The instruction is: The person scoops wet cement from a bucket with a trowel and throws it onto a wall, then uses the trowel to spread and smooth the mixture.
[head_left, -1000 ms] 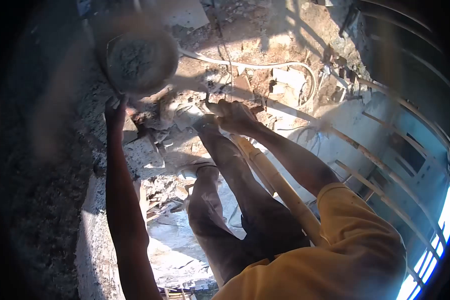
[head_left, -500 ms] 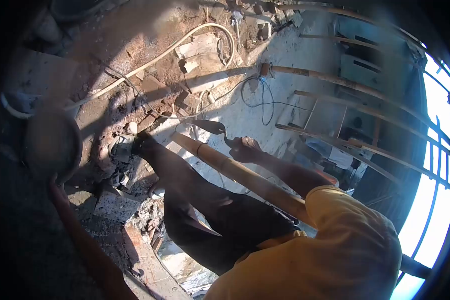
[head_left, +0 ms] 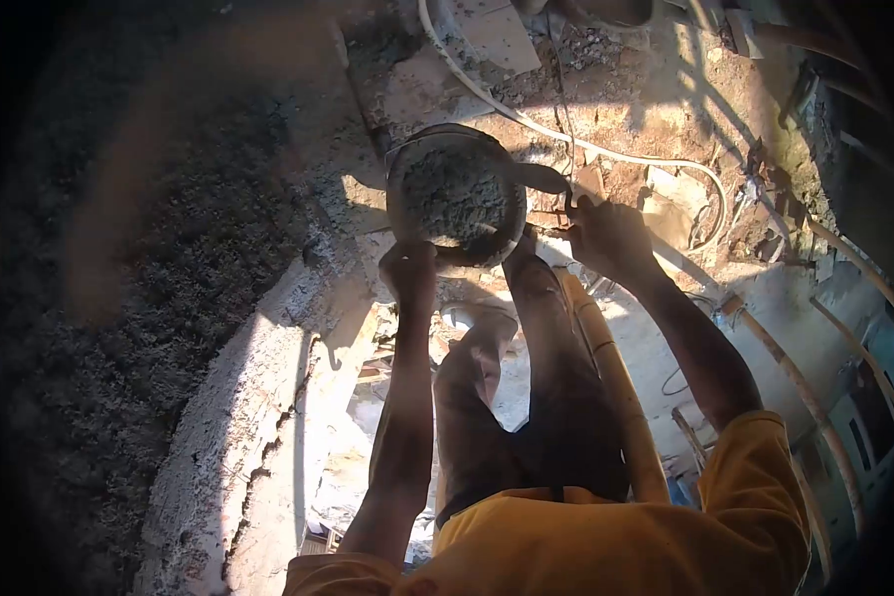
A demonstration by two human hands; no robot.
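Observation:
My left hand [head_left: 407, 270] is closed on the near rim of a round pan [head_left: 515, 221], held out in front of my legs. Grey wet mortar [head_left: 455, 197] fills much of the pan. On the other side, my right hand [head_left: 609, 236] wraps round the handle of a trowel [head_left: 540, 179]. The trowel's blade points left, its tip overlapping the pan's right rim in this view. The handle itself is mostly hidden by my fingers.
A pale hose [head_left: 606, 152] curves over the rubble ahead. A bamboo pole [head_left: 616, 397] runs beside my right leg, with more poles [head_left: 795, 363] at the right. A rough masonry ledge [head_left: 219, 437] lies at left, and broken tiles [head_left: 677, 204] lie ahead.
The view has swung left. The pan, formerly at the far left, is now in front of me with its mortar showing, and the trowel has come from over the pole to the pan's rim.

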